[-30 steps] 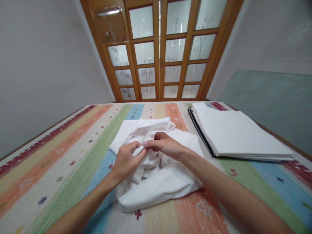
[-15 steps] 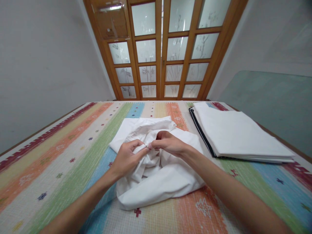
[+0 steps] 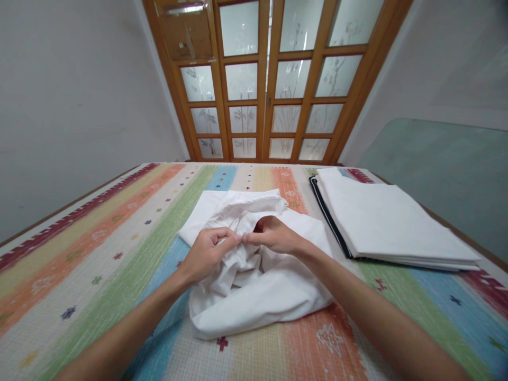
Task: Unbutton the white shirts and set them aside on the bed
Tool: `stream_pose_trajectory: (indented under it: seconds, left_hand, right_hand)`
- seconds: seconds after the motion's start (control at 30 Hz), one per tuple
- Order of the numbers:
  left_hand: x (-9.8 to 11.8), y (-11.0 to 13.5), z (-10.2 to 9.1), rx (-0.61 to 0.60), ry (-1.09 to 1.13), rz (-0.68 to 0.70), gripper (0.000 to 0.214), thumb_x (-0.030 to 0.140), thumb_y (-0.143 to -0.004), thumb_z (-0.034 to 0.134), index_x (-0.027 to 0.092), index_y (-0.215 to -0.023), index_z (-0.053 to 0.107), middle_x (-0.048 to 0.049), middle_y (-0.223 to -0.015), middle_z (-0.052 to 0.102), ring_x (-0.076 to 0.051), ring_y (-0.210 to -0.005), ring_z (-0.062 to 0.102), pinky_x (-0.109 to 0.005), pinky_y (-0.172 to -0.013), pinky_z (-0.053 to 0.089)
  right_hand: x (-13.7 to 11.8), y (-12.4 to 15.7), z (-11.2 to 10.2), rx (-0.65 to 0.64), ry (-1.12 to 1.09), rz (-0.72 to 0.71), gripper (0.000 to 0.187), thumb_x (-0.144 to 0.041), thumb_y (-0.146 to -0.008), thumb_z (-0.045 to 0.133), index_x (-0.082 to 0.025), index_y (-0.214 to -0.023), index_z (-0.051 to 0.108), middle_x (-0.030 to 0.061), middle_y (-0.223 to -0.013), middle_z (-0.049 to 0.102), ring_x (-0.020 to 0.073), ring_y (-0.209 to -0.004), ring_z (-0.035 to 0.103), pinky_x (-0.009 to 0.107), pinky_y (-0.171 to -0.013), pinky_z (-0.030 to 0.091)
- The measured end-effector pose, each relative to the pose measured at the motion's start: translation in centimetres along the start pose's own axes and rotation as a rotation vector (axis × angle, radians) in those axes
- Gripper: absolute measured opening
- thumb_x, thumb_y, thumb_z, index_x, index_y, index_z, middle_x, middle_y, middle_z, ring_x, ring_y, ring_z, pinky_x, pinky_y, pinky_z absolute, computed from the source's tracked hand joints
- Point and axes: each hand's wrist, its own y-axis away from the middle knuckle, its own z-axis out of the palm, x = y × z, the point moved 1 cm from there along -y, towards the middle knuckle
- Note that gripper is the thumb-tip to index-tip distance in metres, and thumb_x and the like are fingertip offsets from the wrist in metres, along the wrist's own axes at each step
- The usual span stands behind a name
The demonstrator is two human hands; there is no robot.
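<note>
A crumpled white cloth [image 3: 273,296], which looks like a garment or cover, lies bunched in front of me on the striped tablecloth. My left hand [image 3: 210,251] pinches a fold near its middle between thumb and curled fingers. From the right, my right hand [image 3: 275,235] pinches the same spot, its fingers partly under a raised flap of the fabric. Both thumb tips almost meet over the cloth. Whatever small detail sits between the fingertips is hidden.
To the right lies a neat stack of folded white fabric [image 3: 392,217] with a dark, black-edged piece beneath. The colourful striped tablecloth [image 3: 119,243] covers the table. Behind stand wooden doors with glass panes [image 3: 242,82]. A pale green rounded panel [image 3: 444,164] is beyond the right edge.
The left thumb and fingertips have shifted slightly at the pinch, and the small fold between the hands is now more covered. The cloth stays in place; the view has tilted a little.
</note>
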Motion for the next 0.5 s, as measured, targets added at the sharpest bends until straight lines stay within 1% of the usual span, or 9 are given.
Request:
stream_pose_trajectory:
  seconds: [0.13, 0.23, 0.3, 0.5]
  left_hand:
    - [-0.02, 0.04, 0.0, -0.046, 0.014, -0.013, 0.037, 0.047, -0.083, 0.058, 0.015, -0.065, 0.065, 0.0027, -0.056, 0.048, -0.009, -0.054, 0.04, -0.022, -0.048, 0.03]
    - [-0.07, 0.1, 0.02, -0.078, 0.038, -0.026, 0.037, 0.047, -0.084, 0.058, 0.015, -0.066, 0.064, 0.0024, -0.058, 0.048, -0.009, -0.055, 0.039, -0.021, -0.048, 0.029]
    - [-0.16, 0.11, 0.01, -0.092, 0.05, -0.034, 0.038, 0.047, -0.084, 0.058, 0.016, -0.065, 0.062, 0.0027, -0.057, 0.046, -0.009, -0.055, 0.039, -0.022, -0.048, 0.029]
    - [-0.45, 0.03, -0.01, -0.083, 0.078, -0.066, 0.041, 0.05, -0.084, 0.055, 0.017, -0.059, 0.055, 0.0038, -0.055, 0.04, -0.009, -0.053, 0.033, -0.022, -0.046, 0.025]
  right_hand:
    - [-0.09, 0.11, 0.0, 0.016, 0.082, -0.016, 0.035, -0.047, -0.074, 0.067, -0.018, -0.062, 0.051, -0.0026, -0.06, 0.046, 0.0113, -0.059, 0.039, 0.025, -0.053, 0.031]
    - [-0.16, 0.22, 0.02, 0.016, 0.102, -0.012, 0.037, -0.049, -0.074, 0.067, -0.018, -0.062, 0.051, -0.0036, -0.058, 0.044, 0.0106, -0.058, 0.038, 0.025, -0.052, 0.029]
    - [-0.2, 0.25, 0.02, 0.011, 0.101, -0.014, 0.036, -0.047, -0.075, 0.067, -0.018, -0.061, 0.05, -0.0041, -0.058, 0.043, 0.0101, -0.058, 0.037, 0.025, -0.052, 0.03]
    - [-0.03, 0.22, 0.08, 0.022, 0.124, -0.005, 0.027, -0.036, -0.075, 0.064, -0.018, -0.061, 0.049, -0.0043, -0.059, 0.043, 0.01, -0.059, 0.037, 0.024, -0.053, 0.029]
